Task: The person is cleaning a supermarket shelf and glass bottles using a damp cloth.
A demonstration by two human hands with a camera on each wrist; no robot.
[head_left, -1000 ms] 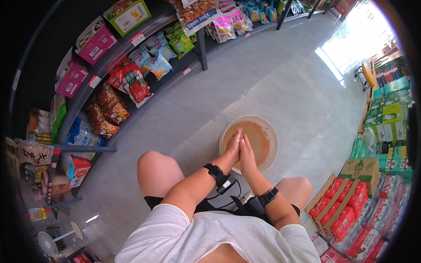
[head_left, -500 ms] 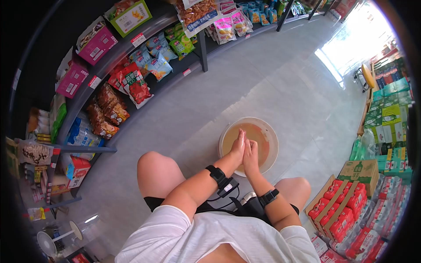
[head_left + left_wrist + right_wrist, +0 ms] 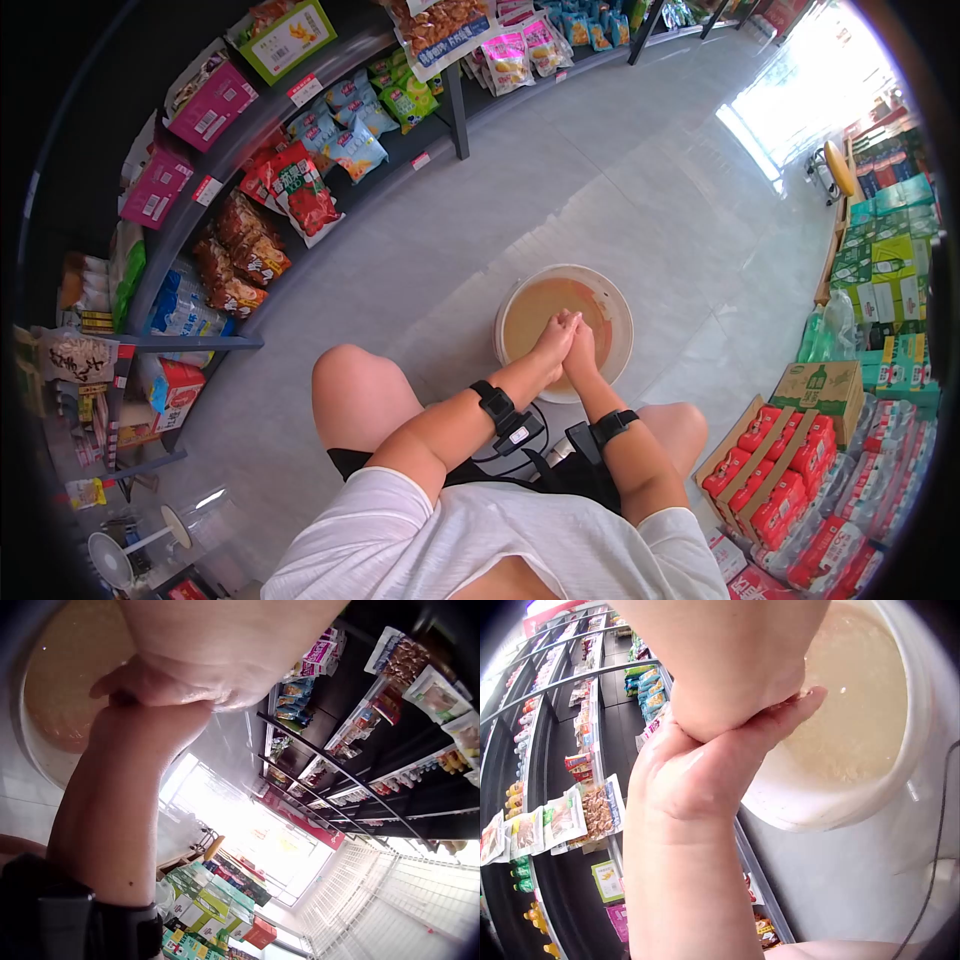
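Observation:
My left hand [image 3: 553,343] and right hand [image 3: 580,355] are clasped over a round white bucket [image 3: 625,330] of cloudy, brownish water [image 3: 530,310]. Fingers wrap around the other hand, and both hands look wet. In the right wrist view the right hand [image 3: 697,776] lies against the left hand [image 3: 735,690], its thumb stretched out beside it. The left wrist view has the left hand [image 3: 206,664] pressed onto the right hand [image 3: 146,720], so most fingers are hidden there. No tool or other object shows between the palms.
The bucket stands on a grey tiled floor [image 3: 430,240] between my knees. Shelves with snack bags [image 3: 305,190] curve along the left. Red drink packs [image 3: 770,470] and green cartons [image 3: 880,270] are stacked at the right. A cable [image 3: 937,862] hangs near the bucket.
The palms were pressed flat together with fingers pointing forward; the hands then slid against each other and now fold around one another, fingers curled. The bucket has stayed in place.

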